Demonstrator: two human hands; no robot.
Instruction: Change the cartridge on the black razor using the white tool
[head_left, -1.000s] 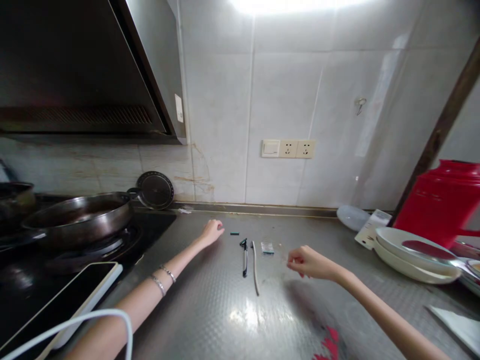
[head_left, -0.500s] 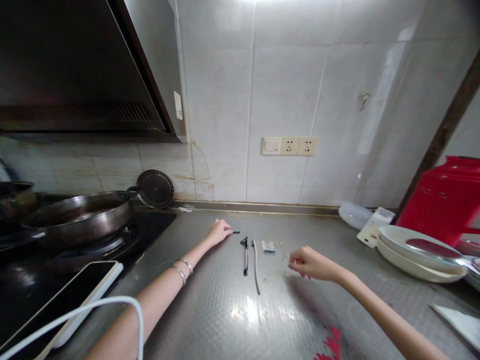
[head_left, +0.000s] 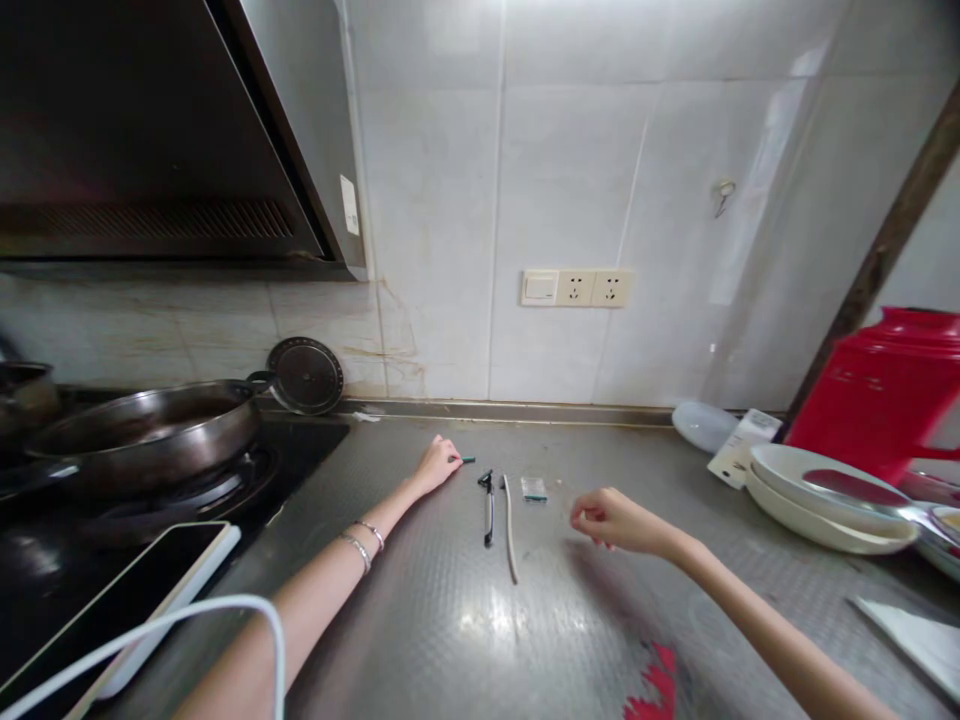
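Observation:
My left hand rests low over the counter, its fingers pinched on a small dark-green strip, perhaps a razor cartridge. To the right of it lies a razor with a dark head and a grey-and-black handle. A slim whitish stick with a dark tip, possibly a toothbrush, is beside the razor. Further right sits a small clear plastic case with a dark-green strip along its near edge. My right hand hovers to the right of the case, fingers curled together, with nothing visible in them.
On the left, a steel pan stands on the black stove, and a phone with a white cable is close in front. White dishes and a red jug stand at right. A red patch marks the near counter.
The view has shifted slightly. Both hands keep nearly the same places and grips, and the things on the counter lie as before.

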